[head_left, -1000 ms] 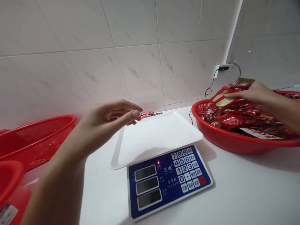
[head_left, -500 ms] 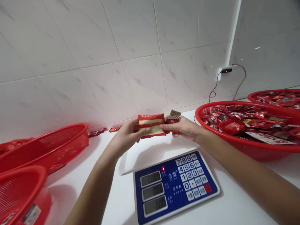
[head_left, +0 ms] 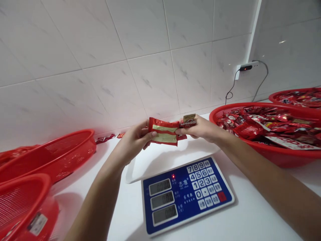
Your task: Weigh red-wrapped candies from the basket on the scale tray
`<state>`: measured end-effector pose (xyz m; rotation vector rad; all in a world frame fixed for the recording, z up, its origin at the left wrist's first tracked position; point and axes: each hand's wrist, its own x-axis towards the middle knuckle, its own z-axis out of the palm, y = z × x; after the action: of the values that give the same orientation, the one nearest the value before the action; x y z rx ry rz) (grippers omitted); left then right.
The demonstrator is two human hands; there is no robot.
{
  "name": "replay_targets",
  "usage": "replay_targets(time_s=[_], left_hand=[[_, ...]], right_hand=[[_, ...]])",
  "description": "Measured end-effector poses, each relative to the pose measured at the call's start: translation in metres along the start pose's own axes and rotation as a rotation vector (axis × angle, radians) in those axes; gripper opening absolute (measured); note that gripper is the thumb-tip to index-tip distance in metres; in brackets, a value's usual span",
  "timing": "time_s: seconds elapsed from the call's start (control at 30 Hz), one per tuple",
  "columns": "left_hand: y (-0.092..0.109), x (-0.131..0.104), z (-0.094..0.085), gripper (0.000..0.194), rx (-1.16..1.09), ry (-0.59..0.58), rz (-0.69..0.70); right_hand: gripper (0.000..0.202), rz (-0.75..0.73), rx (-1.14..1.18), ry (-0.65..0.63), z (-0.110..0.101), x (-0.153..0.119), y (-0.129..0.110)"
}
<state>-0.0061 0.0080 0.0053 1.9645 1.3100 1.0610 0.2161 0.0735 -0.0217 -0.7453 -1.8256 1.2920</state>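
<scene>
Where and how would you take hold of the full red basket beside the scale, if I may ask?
Probably by the rim, at two opposite sides, coming from outside and curling fingers under it: the rim encircles the packets, and the wall slopes inward below.

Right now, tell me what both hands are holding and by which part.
The left hand pinches the red-and-cream packet by its left end; the right hand holds its right end, plus other packets.

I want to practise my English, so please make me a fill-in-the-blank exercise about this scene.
The left hand and right hand hold a packet coloured cream and ____.
The colour of the scale's front panel is ____.
The nearer heaped basket stands on the scale's ____ side.

Missing words: red; blue; right
</scene>
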Motion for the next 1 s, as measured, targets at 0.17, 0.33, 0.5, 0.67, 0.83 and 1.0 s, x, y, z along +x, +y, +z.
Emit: replay_targets(time_s=[0.17, 0.33, 0.5, 0.67, 0.83, 1.0], left_hand=[[-0.003, 0.001, -0.001, 0.033, 0.008, 0.004, -0.044], [-0.006, -0.003, -0.011, 0.026, 0.125, -0.012, -0.063], [-0.004, -0.005, -0.027, 0.025, 0.421, -0.045, -0.13], [0.012, -0.012, -0.027, 0.023, 0.356, 0.151, -0.093], [0.011, -0.012, -0.018, 0.023, 0.316, 0.092, -0.042], [0.008, -0.009, -0.006, 0.035, 0.193, 0.022, -0.041]], right_hand=[[0.021, -0.066, -0.057, 0.037, 0.0, 0.0, -0.001], [0.023, -0.044, -0.166, -0.044, -0.01, -0.005, -0.005], [0.034, 0.003, -0.236, 0.07, -0.025, -0.008, -0.013], [0.03, -0.174, -0.177, 0.282, -0.023, -0.012, -0.02], [0.025, -0.194, -0.152, 0.256, -0.008, -0.018, -0.03], [0.028, -0.149, -0.096, 0.154, 0.007, -0.018, -0.029]])
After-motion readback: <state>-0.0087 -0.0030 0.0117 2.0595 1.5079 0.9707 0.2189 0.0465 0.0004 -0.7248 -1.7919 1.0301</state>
